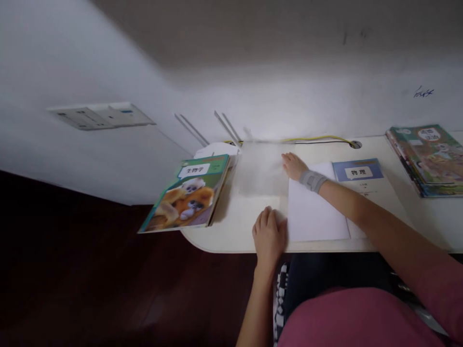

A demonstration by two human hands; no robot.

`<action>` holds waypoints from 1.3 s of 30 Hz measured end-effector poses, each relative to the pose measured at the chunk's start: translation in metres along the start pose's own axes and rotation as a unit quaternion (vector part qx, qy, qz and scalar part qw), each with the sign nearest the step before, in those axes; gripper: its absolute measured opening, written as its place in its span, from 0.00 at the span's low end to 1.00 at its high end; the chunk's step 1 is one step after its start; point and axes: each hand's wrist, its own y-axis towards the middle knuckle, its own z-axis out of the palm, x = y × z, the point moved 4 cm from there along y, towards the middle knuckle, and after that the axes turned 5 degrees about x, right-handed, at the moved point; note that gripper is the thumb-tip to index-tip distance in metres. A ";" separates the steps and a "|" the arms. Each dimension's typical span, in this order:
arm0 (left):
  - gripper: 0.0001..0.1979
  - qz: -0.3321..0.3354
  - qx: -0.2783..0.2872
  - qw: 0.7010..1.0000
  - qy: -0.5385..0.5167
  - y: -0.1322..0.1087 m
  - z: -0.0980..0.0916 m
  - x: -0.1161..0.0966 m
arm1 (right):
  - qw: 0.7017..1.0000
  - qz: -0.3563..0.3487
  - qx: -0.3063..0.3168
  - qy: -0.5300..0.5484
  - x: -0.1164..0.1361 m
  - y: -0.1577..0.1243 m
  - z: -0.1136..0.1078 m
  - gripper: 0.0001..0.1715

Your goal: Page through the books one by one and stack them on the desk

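A physics textbook [361, 188] with a blue-topped cover lies on the white desk [220, 241], a blank white sheet or cover panel [318, 217] spread out at its left. From that panel's left edge a clear plastic sheet [262, 168] reaches across the desk. My right hand [293, 166], a grey band round its wrist, lies with fingers stretched over the panel's upper left corner and the plastic. Near the front edge of the desk, my left hand [269, 236] rests with fingers laid down and thumb apart, beside the panel's lower left corner. Neither hand visibly grasps anything.
Left of the plastic, a stack topped by a biology textbook [188, 197] overhangs the desk's rounded end. More books [430, 159] are piled at the right. Behind stand a white router [217, 149] with antennas, a yellow cable [318, 138] and a wall socket panel [103, 116].
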 end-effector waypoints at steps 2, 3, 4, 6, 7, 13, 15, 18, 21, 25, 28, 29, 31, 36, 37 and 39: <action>0.16 -0.007 0.010 0.999 -0.053 0.006 0.002 -0.002 | 1.000 0.006 -0.014 0.006 0.001 -0.007 -0.008 0.29; 0.15 -0.015 0.021 0.995 -0.095 0.007 0.002 -0.003 | 1.000 0.005 -0.021 0.009 0.003 -0.013 -0.012 0.29; 0.14 -0.033 0.031 0.989 -0.143 0.008 0.002 -0.004 | 1.000 0.002 -0.027 0.011 0.004 -0.021 -0.018 0.29; 0.13 -0.075 0.052 0.962 -0.256 0.008 -0.001 -0.010 | 0.999 -0.015 -0.043 0.013 0.009 -0.044 -0.032 0.28; 0.13 -0.089 0.060 0.942 -0.317 0.008 -0.005 -0.016 | 0.998 -0.031 -0.048 0.014 0.013 -0.057 -0.040 0.27; 0.23 -0.013 0.118 0.819 -0.561 0.014 -0.034 -0.088 | 0.990 -0.129 -0.003 0.060 0.028 -0.133 -0.107 0.21; 0.26 0.024 0.130 0.809 -0.573 0.023 -0.035 -0.110 | 0.987 -0.106 -0.036 0.114 0.015 -0.148 -0.135 0.24; 0.29 0.075 0.110 0.844 -0.519 0.040 -0.022 -0.133 | 0.970 -0.059 -0.089 0.220 -0.025 -0.171 -0.166 0.23; 0.32 0.164 0.153 0.894 -0.387 0.053 0.007 -0.160 | 0.939 0.013 -0.090 0.331 -0.081 -0.203 -0.175 0.19; 0.36 0.276 0.263 0.911 -0.158 0.053 0.053 -0.206 | 0.877 0.121 -0.076 0.458 -0.147 -0.255 -0.152 0.14; 0.37 0.300 0.283 0.911 -0.017 0.049 0.075 -0.234 | 0.824 0.194 -0.074 0.527 -0.175 -0.285 -0.121 0.18; 0.38 0.307 0.278 0.910 0.015 0.048 0.079 -0.241 | 0.811 0.214 -0.076 0.539 -0.179 -0.291 -0.111 0.21; 0.39 0.316 0.265 0.909 0.058 0.048 0.084 -0.249 | 0.794 0.243 -0.093 0.549 -0.184 -0.299 -0.098 0.28; 0.41 0.310 0.256 0.914 0.062 0.053 0.092 -0.246 | 0.792 0.257 -0.136 0.537 -0.181 -0.305 -0.094 0.36; 0.40 0.308 0.256 0.915 0.058 0.054 0.094 -0.245 | 0.796 0.250 -0.138 0.534 -0.180 -0.306 -0.096 0.36; 0.40 0.307 0.255 0.915 0.054 0.054 0.097 -0.244 | 0.801 0.231 -0.142 0.534 -0.176 -0.309 -0.100 0.35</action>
